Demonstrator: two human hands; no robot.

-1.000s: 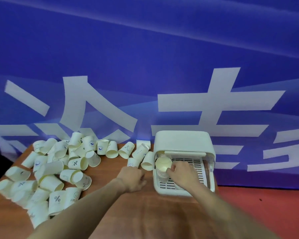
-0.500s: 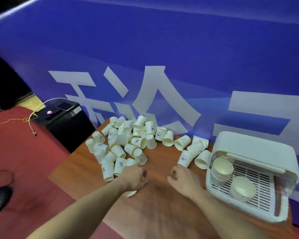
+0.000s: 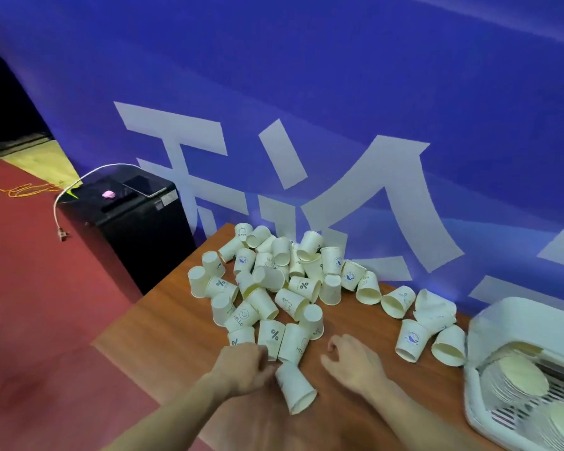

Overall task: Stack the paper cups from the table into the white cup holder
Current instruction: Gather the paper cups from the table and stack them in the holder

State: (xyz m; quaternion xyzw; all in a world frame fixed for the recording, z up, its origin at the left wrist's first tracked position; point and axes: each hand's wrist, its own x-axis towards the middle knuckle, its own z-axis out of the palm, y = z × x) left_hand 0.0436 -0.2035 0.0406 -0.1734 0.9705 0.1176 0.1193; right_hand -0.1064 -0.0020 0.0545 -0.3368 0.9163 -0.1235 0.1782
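Left hand, fingers curled, touches the narrow base of a fallen paper cup, long axis running toward the viewer, mouth nearest; right hand, loosely curled and empty, lies beside it, white cup holder far right.

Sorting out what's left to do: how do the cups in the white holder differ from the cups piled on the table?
The cups in the white cup holder are nested into stacks; the cups piled on the table lie loose, tipped every way. The holder's cups show only rims and insides; the piled ones show printed sides. Both are cream paper cups.
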